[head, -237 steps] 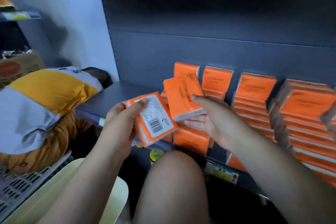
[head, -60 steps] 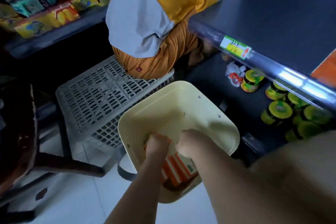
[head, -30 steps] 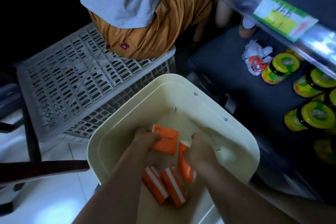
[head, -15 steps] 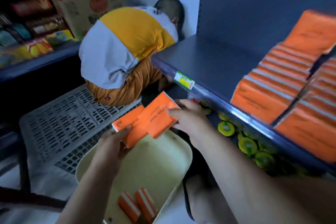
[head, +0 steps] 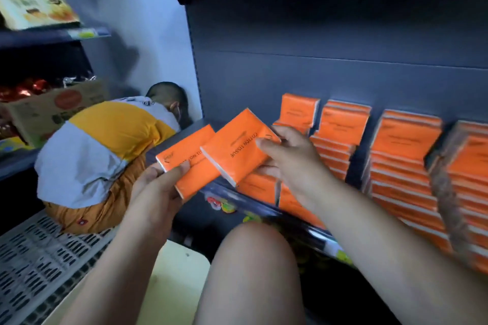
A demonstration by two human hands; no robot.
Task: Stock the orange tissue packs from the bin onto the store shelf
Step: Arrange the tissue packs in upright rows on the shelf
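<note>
My left hand [head: 155, 192] grips one orange tissue pack [head: 188, 163] by its near corner. My right hand [head: 290, 163] holds a second orange tissue pack [head: 235, 148], printed "COTTON TISSUE", overlapping the first. Both packs hover just in front of the dark shelf [head: 182, 132]. Several stacks of orange packs [head: 401, 155] stand in rows on that shelf, to the right of my hands. Only a cream corner of the bin [head: 179, 261] shows below, between my left arm and my knee.
A crouching person in a yellow and grey shirt [head: 105, 150] is at the shelf's left end. A grey slatted crate [head: 39, 258] lies at the lower left. Boxes sit on shelves at left. The shelf's left part is bare. My knee [head: 253, 258] is below the shelf edge.
Both hands have lifted their packs from above the bin up to shelf height. The view has swung up and right, so the bin has nearly left the frame.
</note>
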